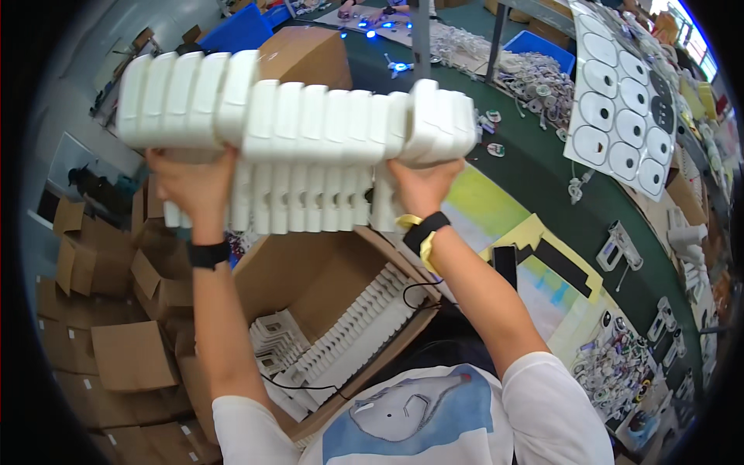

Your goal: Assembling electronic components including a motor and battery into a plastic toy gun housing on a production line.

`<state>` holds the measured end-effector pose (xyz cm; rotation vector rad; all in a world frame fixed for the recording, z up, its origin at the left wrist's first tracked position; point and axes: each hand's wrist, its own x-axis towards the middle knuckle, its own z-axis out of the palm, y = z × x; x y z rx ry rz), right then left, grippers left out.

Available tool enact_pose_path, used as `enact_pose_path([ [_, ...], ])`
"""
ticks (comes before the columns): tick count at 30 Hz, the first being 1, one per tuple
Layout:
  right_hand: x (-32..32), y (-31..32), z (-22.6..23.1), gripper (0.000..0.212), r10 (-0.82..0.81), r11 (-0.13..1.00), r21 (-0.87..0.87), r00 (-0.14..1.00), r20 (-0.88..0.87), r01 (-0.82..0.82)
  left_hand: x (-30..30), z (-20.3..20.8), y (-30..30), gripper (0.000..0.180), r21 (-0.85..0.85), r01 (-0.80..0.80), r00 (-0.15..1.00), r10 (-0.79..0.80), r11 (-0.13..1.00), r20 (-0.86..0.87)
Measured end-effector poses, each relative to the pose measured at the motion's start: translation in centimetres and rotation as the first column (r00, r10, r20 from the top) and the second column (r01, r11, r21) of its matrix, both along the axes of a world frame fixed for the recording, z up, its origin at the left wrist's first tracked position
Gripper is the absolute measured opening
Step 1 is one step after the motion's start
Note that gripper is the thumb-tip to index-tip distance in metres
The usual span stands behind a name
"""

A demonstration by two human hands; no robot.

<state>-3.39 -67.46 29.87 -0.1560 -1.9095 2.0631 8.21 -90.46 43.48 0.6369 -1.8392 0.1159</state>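
Observation:
A long row of white plastic housings (318, 124), pressed side by side, is held up in front of me by both hands. My left hand (194, 182) grips the row from beneath near its left end, and my right hand (425, 186) does the same near its right end. Some fingertips are hidden behind the housings. Below the row stands an open cardboard box (302, 263), where more white plastic parts (360, 333) lie in nested rows. A dark band circles each wrist, with a yellow one also on the right.
Empty-looking cardboard cartons (128, 356) crowd the left. On the right runs a green worktable (542, 178) with small white parts (612, 356) in a heap. A sheet of round labels (620, 93) hangs above it. Another person's hands (372, 15) work at the far end.

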Motion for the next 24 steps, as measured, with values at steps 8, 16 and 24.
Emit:
enact_pose_path([
  [8,-2.1,16.0,-12.0,0.123,-0.397,0.897,0.286,0.899,0.183,0.337,-13.3,-16.4,11.3,0.121,0.38,0.29,0.917,-0.368,0.878,0.151],
  [16,-0.2,18.6,-20.6,0.107,-0.525,0.786,0.461,0.839,0.145,0.412,-19.2,-32.2,11.0,0.122,0.593,0.458,0.717,-0.67,0.662,0.193],
  [24,2.7,25.7,-22.7,0.105,-0.299,0.886,0.427,0.925,0.233,0.179,-16.7,-31.4,14.8,0.125,0.677,0.414,0.6,-0.742,0.609,0.301],
])
